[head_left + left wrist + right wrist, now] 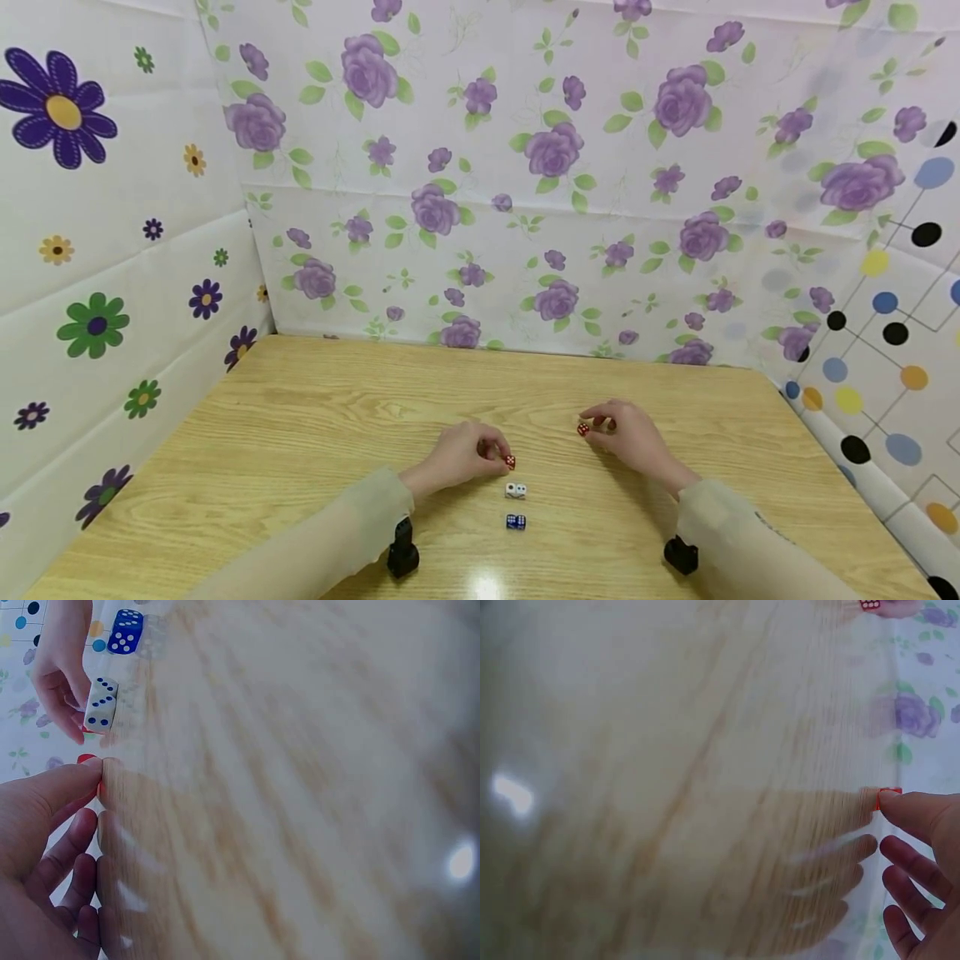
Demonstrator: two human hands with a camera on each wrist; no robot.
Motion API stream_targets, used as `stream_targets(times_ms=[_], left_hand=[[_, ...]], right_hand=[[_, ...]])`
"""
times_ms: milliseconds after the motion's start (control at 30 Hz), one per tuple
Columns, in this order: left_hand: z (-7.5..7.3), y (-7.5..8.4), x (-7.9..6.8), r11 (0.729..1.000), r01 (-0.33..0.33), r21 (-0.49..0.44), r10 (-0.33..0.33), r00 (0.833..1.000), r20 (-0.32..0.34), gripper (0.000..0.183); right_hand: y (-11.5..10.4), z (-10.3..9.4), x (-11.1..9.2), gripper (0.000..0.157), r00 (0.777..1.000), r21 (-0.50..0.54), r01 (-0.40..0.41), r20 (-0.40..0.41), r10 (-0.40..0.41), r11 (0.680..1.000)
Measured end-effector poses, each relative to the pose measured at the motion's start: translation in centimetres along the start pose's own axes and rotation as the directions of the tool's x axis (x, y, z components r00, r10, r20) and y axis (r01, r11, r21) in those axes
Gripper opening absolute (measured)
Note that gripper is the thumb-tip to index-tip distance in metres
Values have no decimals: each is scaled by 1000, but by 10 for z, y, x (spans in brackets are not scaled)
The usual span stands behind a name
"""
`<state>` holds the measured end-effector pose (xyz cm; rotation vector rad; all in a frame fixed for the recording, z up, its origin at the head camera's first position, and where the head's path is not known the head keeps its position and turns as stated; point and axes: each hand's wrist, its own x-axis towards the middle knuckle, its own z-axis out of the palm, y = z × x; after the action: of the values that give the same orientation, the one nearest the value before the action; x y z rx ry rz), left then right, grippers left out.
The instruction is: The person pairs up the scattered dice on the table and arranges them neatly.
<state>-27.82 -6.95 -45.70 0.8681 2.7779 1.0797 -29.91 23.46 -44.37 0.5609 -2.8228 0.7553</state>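
My left hand [463,456] pinches a red die [510,461] between thumb and fingers, low over the table. To its right, my right hand [630,437] holds another red die [583,429] at its fingertips, a little farther back. Just in front of the left hand's die, two white dice [515,491] sit side by side. Nearer me, two blue dice [515,522] stand together in line with the white ones. In the left wrist view, fingers partly cover the red die [88,758]. The right wrist view shows the thumb against its red die [889,790].
The wooden table [322,417] carries all the dice. A curtain with purple flowers [525,208] hangs behind it, with patterned sheets [135,333] at the left and right sides. Black wrist cameras [403,550] sit below both sleeves.
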Motion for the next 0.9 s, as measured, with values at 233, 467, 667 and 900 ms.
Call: stream_targets(times_ms=[233,467,667,900], left_hand=[[-1,1,0,1000,1,-8,-1,1000,0,10],[-1,0,0,1000,4,-1,-4,1000,5,10],[-1,2,0,1000,8,-4,-8,1000,9,10],[-1,2,-1,1000,7,0,-7,1000,5,11]], right_hand=[[5,-2,4,18,997,38,-39,63,36,999],[8,-1,5,14,996,58,-49,78,44,997],[9,-1,5,14,996,81,-54,81,48,995],[4,3,1,10,997,89,-61,59,56,994]])
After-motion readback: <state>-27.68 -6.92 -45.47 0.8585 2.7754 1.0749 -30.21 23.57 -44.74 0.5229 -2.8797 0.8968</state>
